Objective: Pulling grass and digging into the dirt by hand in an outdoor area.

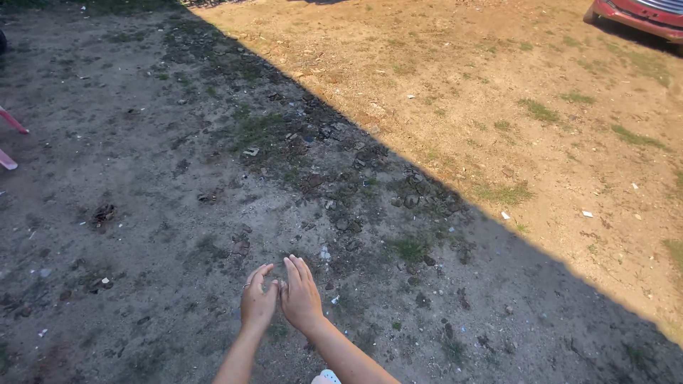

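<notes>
I am looking down at bare dirt ground (142, 178) in shade. My left hand (257, 301) and my right hand (301, 295) are stretched out together in front of me at the bottom centre, backs up, thumbs side by side and touching. The fingers point away from me and lie close together. A thin ring shows on a left finger. Neither hand holds anything that I can see. Both forearms come in from the lower edge.
A diagonal shadow edge splits the ground; sunlit dry earth with grass tufts (505, 192) lies to the right. A red car's corner (637, 14) is at the top right. Pink legs of some object (10, 135) poke in at the left edge. Small stones and litter (324, 254) lie scattered.
</notes>
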